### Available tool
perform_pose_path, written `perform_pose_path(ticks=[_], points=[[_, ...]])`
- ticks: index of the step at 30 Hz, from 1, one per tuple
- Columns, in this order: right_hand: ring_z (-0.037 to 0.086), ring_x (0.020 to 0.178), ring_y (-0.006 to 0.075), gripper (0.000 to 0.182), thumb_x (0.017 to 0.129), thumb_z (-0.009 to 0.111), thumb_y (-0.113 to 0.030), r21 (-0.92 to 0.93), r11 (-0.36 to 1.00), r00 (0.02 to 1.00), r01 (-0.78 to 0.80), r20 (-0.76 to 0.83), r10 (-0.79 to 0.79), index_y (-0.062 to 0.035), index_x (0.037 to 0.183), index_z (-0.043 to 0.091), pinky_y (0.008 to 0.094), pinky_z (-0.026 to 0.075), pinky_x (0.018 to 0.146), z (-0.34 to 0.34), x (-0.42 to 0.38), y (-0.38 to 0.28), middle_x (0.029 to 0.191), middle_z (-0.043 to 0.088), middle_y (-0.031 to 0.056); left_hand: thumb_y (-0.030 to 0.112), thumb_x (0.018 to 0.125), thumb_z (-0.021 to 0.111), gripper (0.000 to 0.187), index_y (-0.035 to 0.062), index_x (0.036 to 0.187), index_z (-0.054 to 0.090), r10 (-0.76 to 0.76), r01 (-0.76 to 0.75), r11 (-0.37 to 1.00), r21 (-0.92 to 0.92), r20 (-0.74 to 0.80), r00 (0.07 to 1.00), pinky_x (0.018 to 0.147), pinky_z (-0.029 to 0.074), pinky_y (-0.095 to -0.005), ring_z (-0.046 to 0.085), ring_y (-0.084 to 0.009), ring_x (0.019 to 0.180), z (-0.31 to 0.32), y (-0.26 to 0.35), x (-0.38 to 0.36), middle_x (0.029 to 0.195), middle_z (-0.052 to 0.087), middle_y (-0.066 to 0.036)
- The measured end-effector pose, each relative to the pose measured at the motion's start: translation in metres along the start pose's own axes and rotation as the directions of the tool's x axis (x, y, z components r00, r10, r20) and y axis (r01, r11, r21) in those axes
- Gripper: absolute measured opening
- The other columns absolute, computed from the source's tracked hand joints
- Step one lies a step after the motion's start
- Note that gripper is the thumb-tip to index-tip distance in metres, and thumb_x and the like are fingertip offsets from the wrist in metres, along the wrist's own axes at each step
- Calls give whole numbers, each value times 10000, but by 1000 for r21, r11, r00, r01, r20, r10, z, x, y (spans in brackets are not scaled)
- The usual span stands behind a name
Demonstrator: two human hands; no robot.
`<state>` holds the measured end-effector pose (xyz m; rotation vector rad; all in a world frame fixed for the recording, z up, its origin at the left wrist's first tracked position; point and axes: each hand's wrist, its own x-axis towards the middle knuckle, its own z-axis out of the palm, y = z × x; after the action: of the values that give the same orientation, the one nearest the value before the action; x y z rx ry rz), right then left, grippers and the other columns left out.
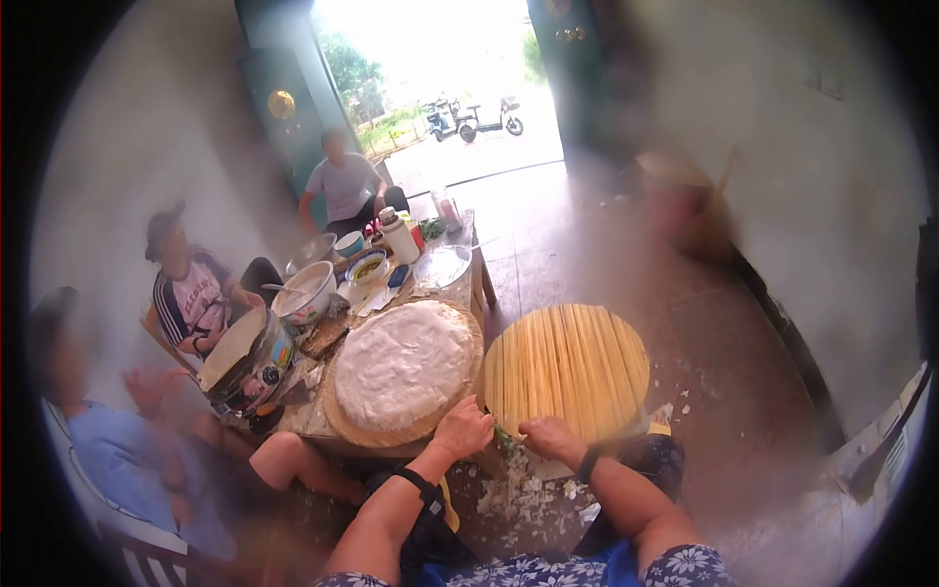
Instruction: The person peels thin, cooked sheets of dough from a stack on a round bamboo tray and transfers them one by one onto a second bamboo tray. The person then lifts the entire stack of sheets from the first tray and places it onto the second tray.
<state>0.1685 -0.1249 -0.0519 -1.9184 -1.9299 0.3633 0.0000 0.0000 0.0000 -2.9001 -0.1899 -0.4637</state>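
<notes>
My left hand (pixel 464 428) is closed near the front edge of the table, just below a wide round of floury white dough (pixel 406 364). The dough lies on a round woven mat (pixel 344 423). Fingers curled, my right hand (pixel 554 440) is at the lower edge of a round board of yellow stalks (pixel 567 367). A small bit of leafy greens (pixel 505 437) shows between my two hands, and both seem to pinch it. The fingertips are too small to make out clearly.
On the table stand a flowered bowl (pixel 304 293), a bowl of yellowish liquid (pixel 367 267), a white bottle (pixel 398 235) and a large pot (pixel 256 364). Several people sit around the left and far sides. Pale scraps (pixel 528 504) litter the floor below my hands.
</notes>
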Motion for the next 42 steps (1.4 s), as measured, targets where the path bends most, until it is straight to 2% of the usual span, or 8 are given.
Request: perform_pose_path(ticks=[30, 33, 36, 39, 42], points=[[608, 805, 354, 173, 762, 500, -159, 16, 1000, 1000, -3, 17, 2, -53, 870, 583, 463, 463, 713, -4, -3, 0, 806, 628, 181, 214, 716, 599, 128, 93, 672, 601, -15, 16, 999, -31, 22, 1000, 967, 381, -348, 595, -218, 729, 2, 0, -1, 614, 587, -76], [608, 822, 358, 201, 778, 507, -182, 22, 1000, 999, -17, 42, 16, -58, 906, 601, 462, 464, 720, -7, -3, -1, 834, 634, 184, 212, 713, 598, 128, 92, 669, 605, -19, 19, 1000, -25, 28, 999, 963, 383, -347, 595, -216, 731, 1, 0, -1, 614, 587, -77], [612, 840, 346, 238, 790, 548, -214, 77, 997, 1000, -8, 25, 6, -69, 965, 617, 433, 475, 730, -15, -4, -6, 874, 639, 187, 210, 714, 591, 134, 91, 655, 609, -23, 24, 1000, -19, 55, 998, 958, 386, -347, 595, -216, 720, -2, 1, -1, 609, 588, -80], [642, 799, 257, 255, 811, 593, -203, 347, 937, 996, 35, -95, -3, -65, 1024, 617, 351, 492, 714, -30, -10, -20, 853, 651, 168, 201, 714, 582, 139, 90, 635, 610, -12, 12, 1000, 4, 41, 999, 949, 390, -349, 594, -221, 693, -2, 1, 0, 596, 588, -84], [610, 736, 133, 231, 831, 606, -152, 749, 657, 988, 88, -152, 40, -25, 1024, 611, 267, 481, 689, -64, -30, -58, 804, 649, 86, 190, 711, 575, 135, 91, 627, 610, -10, 10, 999, -42, 6, 1000, 937, 397, -348, 594, -225, 668, -6, 1, -1, 580, 585, -87]])
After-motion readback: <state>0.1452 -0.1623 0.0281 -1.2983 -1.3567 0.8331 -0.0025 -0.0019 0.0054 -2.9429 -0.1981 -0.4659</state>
